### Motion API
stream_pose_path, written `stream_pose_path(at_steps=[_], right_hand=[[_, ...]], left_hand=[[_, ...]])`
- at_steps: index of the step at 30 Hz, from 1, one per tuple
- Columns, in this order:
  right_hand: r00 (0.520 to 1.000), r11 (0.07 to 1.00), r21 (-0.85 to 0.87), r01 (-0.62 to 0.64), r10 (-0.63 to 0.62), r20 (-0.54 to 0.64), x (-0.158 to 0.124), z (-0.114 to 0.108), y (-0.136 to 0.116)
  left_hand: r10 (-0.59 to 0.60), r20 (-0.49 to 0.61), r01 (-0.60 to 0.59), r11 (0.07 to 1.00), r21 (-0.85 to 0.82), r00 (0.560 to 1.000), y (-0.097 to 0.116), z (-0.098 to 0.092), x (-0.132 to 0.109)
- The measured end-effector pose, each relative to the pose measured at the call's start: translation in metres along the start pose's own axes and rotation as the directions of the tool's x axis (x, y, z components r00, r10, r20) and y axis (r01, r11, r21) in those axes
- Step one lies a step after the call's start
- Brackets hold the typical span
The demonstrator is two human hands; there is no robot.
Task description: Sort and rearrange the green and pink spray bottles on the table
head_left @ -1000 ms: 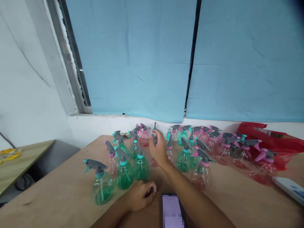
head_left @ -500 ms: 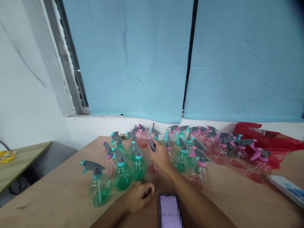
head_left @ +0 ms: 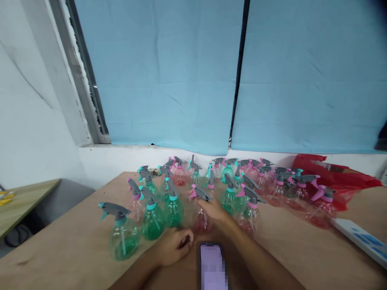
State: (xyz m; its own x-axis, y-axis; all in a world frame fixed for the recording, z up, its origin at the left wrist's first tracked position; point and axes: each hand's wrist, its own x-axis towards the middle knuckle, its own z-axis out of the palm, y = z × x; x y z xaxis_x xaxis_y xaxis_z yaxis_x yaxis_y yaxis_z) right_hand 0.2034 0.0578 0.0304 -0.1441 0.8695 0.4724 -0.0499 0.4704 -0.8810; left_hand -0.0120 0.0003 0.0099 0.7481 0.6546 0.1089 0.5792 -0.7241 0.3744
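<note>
At lower centre-left of the frame, the left hand (head_left: 171,245) is curled into a loose fist on the counter (head_left: 72,245), with nothing seen in its grip. Just beyond it, at centre, a pink spray bottle (head_left: 202,223) is held upright by the right hand (head_left: 215,208), whose fingers are closed about the neck beneath a fitted spray head (head_left: 202,193). By that pose, the handling of this one bottle is judged to be under way. The other bottles are untouched by either hand, set upright with spray heads on where necks can be seen; how many have been dealt with cannot be told.

Counted from the left: one side table (head_left: 28,197) is cut off by the frame's edge, with one yellow item (head_left: 6,198) on it. Four bottles are seen plainly in the left cluster (head_left: 152,221), with at least four more partly hidden behind. One bottle is held at centre, above one phone (head_left: 211,262) at the bottom edge. More than a dozen are crowded into the right cluster (head_left: 250,220); an exact total is prevented by overlap. At far right, one red plastic bag (head_left: 335,183) and one white box (head_left: 361,241) are seen.
</note>
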Motion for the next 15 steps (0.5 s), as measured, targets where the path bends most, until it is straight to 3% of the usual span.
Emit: stream_pose_path(at_steps=[2,8,15], right_hand=[[0.999,0.997,0.068,-0.031,0.029,0.030,-0.003,-0.004,-0.006],[0.997,0.990,0.128,-0.062,0.069,-0.047,-0.008,-0.006,-0.018],[0.994,0.991,0.080,-0.103,0.105,-0.019,-0.007,-0.017,-0.018]], left_hand=[[-0.005,0.005,0.005,1.000,0.007,1.000,-0.001,0.001,0.000],[-0.003,-0.004,0.003,1.000,0.009,1.000,-0.003,0.002,0.000],[-0.018,0.010,0.018,1.000,-0.011,1.000,-0.002,0.002,0.001]])
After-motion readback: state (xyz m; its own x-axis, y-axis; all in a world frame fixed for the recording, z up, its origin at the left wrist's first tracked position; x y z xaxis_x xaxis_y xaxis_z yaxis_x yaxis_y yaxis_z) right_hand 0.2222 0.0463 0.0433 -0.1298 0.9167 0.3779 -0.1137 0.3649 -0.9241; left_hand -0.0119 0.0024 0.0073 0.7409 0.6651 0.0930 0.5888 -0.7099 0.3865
